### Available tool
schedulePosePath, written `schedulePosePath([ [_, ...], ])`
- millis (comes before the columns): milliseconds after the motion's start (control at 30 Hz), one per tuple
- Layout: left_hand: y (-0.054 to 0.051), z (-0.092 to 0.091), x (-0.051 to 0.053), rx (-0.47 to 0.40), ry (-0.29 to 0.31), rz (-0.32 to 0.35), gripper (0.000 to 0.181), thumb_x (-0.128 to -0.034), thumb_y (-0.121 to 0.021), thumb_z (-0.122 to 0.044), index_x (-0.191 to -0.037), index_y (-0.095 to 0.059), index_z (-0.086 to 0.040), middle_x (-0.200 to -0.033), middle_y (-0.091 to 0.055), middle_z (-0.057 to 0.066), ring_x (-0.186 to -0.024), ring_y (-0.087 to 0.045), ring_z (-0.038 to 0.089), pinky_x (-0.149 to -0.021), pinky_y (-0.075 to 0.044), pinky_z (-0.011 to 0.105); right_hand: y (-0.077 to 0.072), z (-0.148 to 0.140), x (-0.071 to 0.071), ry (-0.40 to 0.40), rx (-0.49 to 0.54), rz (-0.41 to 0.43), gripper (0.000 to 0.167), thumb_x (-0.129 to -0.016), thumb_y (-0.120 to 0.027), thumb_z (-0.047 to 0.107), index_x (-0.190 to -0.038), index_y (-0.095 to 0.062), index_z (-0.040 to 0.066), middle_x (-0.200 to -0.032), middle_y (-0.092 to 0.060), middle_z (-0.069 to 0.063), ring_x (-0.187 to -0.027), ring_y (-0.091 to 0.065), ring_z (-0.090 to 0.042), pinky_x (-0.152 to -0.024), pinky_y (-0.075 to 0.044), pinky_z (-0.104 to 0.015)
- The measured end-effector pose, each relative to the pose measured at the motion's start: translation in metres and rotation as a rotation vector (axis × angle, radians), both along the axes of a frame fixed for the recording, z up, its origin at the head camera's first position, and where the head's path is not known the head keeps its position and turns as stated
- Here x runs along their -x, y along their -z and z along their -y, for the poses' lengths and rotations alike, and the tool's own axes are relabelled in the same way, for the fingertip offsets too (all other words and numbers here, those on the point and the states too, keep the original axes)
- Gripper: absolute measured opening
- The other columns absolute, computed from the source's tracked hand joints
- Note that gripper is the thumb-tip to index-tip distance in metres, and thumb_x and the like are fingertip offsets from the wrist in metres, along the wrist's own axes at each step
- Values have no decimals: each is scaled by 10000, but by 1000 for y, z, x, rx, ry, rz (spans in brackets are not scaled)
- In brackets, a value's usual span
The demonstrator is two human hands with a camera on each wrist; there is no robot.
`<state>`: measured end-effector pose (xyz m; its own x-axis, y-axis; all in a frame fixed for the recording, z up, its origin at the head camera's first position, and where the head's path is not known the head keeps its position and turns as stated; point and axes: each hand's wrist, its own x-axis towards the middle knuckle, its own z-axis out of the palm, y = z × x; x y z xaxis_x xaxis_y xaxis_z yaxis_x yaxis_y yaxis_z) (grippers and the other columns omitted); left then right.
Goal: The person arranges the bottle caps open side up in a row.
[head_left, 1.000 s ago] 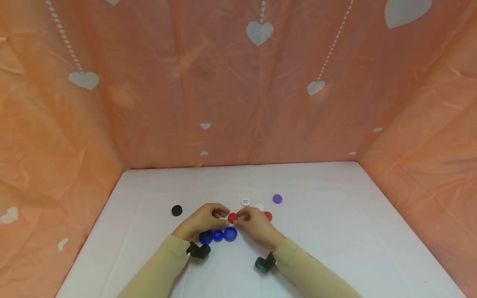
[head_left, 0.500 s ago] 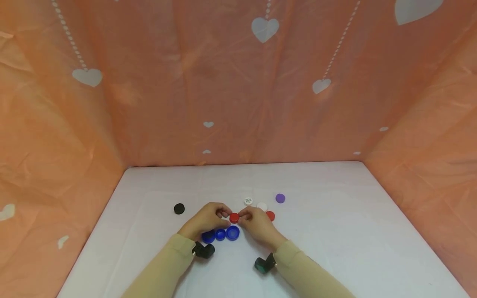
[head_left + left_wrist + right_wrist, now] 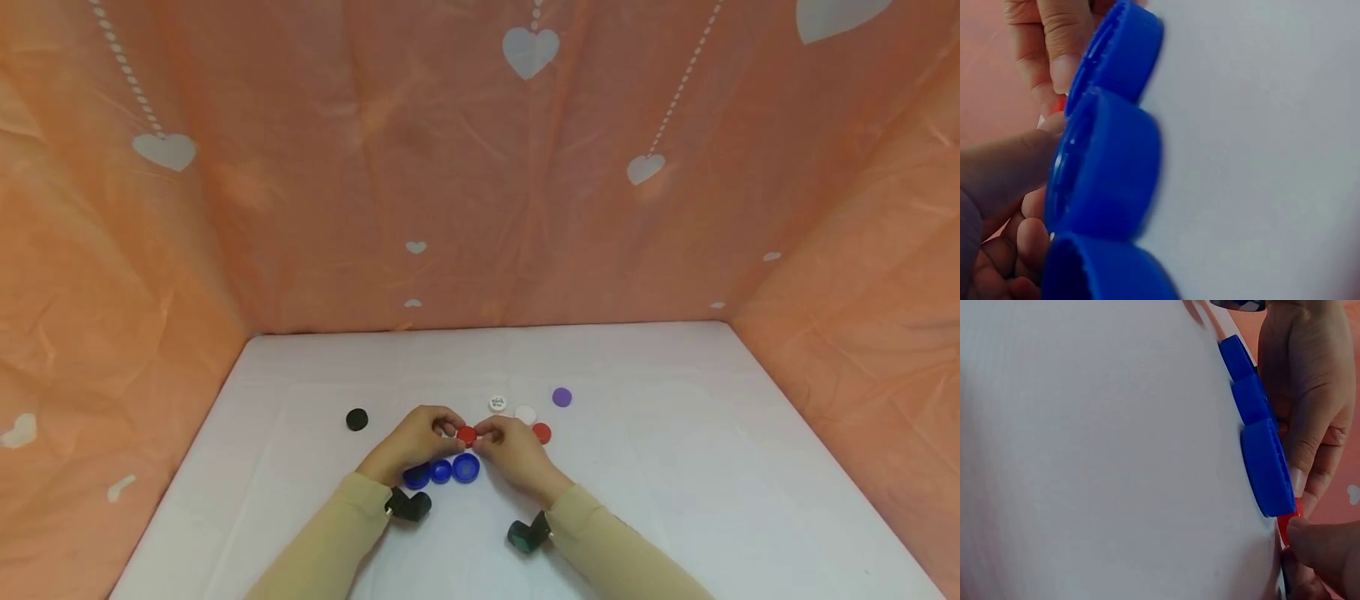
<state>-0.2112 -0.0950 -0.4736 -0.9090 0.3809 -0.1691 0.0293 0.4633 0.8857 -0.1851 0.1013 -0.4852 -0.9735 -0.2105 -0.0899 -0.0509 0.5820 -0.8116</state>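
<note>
In the head view a red bottle cap (image 3: 467, 436) sits between my two hands, just behind a row of blue bottle caps. My left hand (image 3: 415, 437) pinches it from the left with thumb and fingers. From the right, the thumb and fingers of my right hand (image 3: 517, 450) hold it too. The large blue cap (image 3: 466, 468), small blue cap (image 3: 441, 472) and another blue cap (image 3: 417, 477) lie side by side, hollow side up, the last partly covered by my left hand. In the right wrist view both thumbs touch the red cap (image 3: 1286, 530), mostly hidden behind the blue ones.
A black cap (image 3: 357, 419) lies to the left. Beyond my right hand are a white cap with writing (image 3: 497, 403), a plain white cap (image 3: 525, 414), a second red cap (image 3: 542, 432) and a purple cap (image 3: 562, 397). Orange cloth (image 3: 465, 167) walls the white table.
The head view has shifted slightly. Both hands stay at the red bottle cap, and the row of blue caps keeps its place.
</note>
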Motion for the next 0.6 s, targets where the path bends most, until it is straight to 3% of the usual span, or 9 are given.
schedulePosePath([
  [233, 1, -1, 3, 46, 16, -36, 276, -742, -815, -55, -974, -677, -111, -864, -538, 51, -738, -470, 197, -636, -373, 326, -2, 2, -1, -2, -12, -28, 170, -888, -683, 155, -1056, -691, 131, -808, -619, 54, -742, -557, -134, -686, -456, -331],
  [600, 1, 5, 1, 9, 24, -16, 258, -814, -789, -193, -1050, -692, -152, -923, -650, -15, -790, -500, 205, -674, -398, 335, -1, 2, -2, -13, 47, -38, 198, -920, -646, 164, -1113, -682, 134, -889, -657, 60, -832, -597, -126, -789, -485, -370],
])
